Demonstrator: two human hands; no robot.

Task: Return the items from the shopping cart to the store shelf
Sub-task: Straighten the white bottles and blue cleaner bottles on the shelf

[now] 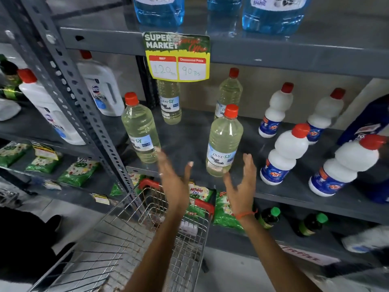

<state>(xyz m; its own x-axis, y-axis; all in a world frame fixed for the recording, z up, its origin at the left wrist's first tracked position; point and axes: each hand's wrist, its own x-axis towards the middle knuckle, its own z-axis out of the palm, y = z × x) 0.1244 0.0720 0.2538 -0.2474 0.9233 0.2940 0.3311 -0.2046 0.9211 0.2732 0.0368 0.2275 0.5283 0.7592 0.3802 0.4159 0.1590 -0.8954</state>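
Note:
Two clear bottles of pale yellow liquid with red caps stand at the front of the grey shelf point(189, 142): one bottle point(140, 129) on the left, another bottle point(223, 142) on the right. My left hand point(172, 175) is open, fingers apart, just right of the left bottle's base. Just below and beside the right bottle's base, my right hand point(242, 184) is open too, and an orange thread circles its wrist. Neither hand holds anything. Two more such bottles stand behind. The wire shopping cart point(126, 239) with red corner trim sits below my arms; its visible part holds nothing.
White bottles point(284, 154) with red caps and blue labels stand to the right on the same shelf. A yellow price tag point(179, 60) hangs from the upper shelf, under blue jugs. Green detergent packets point(77, 171) lie on lower shelves. A perforated steel upright point(69, 85) stands left.

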